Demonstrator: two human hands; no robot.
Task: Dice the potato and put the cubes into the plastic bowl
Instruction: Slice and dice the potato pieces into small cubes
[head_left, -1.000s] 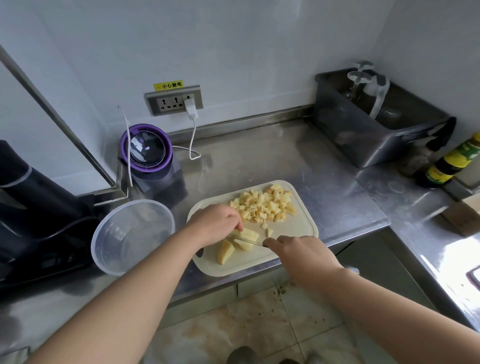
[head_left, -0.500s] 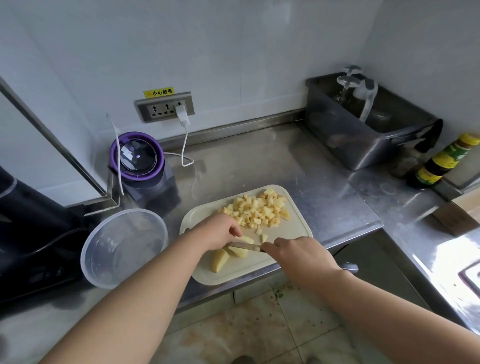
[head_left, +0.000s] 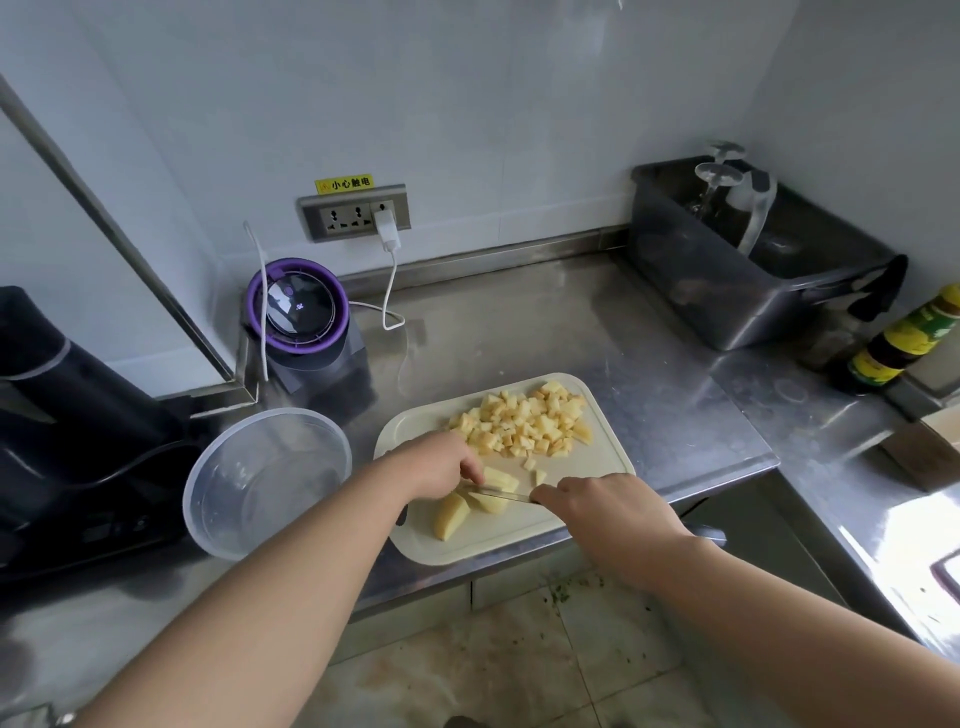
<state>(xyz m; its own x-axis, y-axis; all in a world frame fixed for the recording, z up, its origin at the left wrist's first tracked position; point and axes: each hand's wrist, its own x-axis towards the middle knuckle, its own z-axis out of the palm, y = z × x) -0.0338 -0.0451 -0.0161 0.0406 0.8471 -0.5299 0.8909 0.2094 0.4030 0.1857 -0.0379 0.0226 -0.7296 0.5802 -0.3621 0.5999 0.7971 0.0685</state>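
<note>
Several potato wedges (head_left: 450, 514) uncut: knife (head_left: 501, 494) lying crosswise over one, gripped by right hand (head_left: 597, 506), left hand (head_left: 436, 462) pinching it at blade tip.

— Was anything legible there?
— Only one thing: a yellow sticker (head_left: 344, 184) above the wall socket (head_left: 355, 213) read "小心触电".
— And the bottle (head_left: 906, 338) on the right?
— Its yellow-green label was too blurred to read.

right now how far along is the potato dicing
Done: a pile of cubes at the cutting board's far end. In hand: the right hand holds the knife across a potato piece the left hand steadies. Left: one wedge uncut; the plastic bowl holds no cubes.
</note>
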